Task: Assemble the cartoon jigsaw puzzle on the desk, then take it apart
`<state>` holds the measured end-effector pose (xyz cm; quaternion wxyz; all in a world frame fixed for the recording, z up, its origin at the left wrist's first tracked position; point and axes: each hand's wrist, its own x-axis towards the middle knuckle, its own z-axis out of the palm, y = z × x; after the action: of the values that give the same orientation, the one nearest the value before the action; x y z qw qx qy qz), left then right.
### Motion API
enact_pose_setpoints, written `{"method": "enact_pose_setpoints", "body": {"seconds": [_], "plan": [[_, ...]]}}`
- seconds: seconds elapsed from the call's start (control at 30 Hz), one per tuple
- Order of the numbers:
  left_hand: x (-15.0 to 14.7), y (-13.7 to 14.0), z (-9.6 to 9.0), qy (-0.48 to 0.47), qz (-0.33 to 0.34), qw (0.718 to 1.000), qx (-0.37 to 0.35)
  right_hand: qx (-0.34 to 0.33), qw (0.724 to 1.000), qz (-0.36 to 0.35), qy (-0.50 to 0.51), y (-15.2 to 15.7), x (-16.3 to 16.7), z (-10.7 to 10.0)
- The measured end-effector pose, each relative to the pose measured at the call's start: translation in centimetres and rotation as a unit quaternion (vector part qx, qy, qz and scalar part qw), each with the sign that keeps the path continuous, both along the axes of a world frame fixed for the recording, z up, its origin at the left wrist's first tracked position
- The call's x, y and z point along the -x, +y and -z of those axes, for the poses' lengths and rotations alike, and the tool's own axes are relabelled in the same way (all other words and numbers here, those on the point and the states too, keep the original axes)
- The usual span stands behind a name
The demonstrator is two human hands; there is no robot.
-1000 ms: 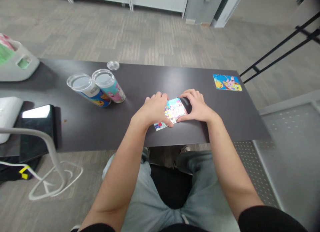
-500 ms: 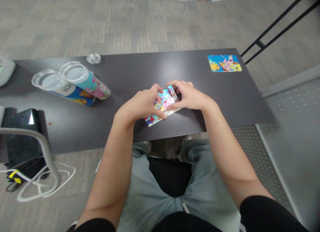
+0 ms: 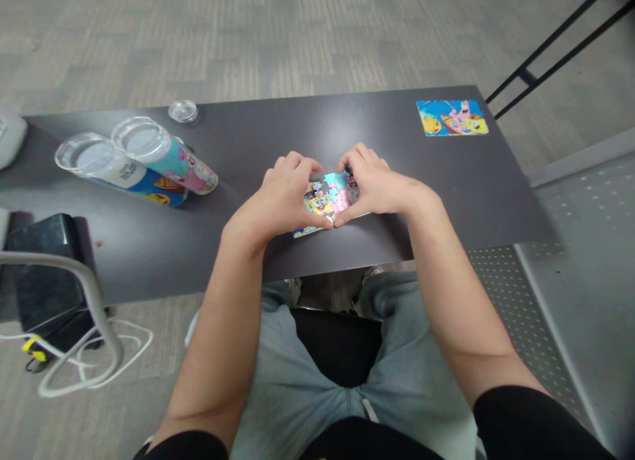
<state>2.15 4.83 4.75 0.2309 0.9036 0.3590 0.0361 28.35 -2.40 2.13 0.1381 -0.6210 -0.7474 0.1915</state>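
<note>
A small cartoon jigsaw puzzle (image 3: 340, 199) lies on the dark table in front of me, with dark gaps between some of its pieces. Curled around its left part is my left hand (image 3: 290, 194), thumb at the near edge and fingers at the far side. My right hand (image 3: 372, 181) grips the right part the same way, and the two thumb tips nearly meet at the near edge. Both palms cover the outer ends of the puzzle. At the far right of the table lies a blue cartoon puzzle (image 3: 452, 118), apart from both hands.
Two clear-topped cartoon tubes (image 3: 145, 182) (image 3: 196, 170) stand side by side on the left of the table (image 3: 238, 136). Behind them is a clear round lid (image 3: 183, 111). A black box-like object (image 3: 44, 268), a grey curved tube (image 3: 94, 301) and a white cable (image 3: 143, 344) are at left.
The puzzle between my hands has turned to lie straighter, and gaps have opened among its pieces. My thumbs have come together at its near edge. The view has shifted slightly.
</note>
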Motion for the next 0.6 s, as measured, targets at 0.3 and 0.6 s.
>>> {"method": "enact_pose_setpoints", "body": {"seconds": [0.3, 0.6], "plan": [[1.8, -1.3, -1.0, 0.104, -0.046, 0.993, -0.025, 0.005, 1.000, 0.016, -0.014, 0.4, 0.3, -0.7], [2.6, -0.5, -0.3, -0.022, -0.048, 0.995, 0.080, 0.066, 0.997, -0.019, 0.038, 1.4, 1.0, -1.8]]}}
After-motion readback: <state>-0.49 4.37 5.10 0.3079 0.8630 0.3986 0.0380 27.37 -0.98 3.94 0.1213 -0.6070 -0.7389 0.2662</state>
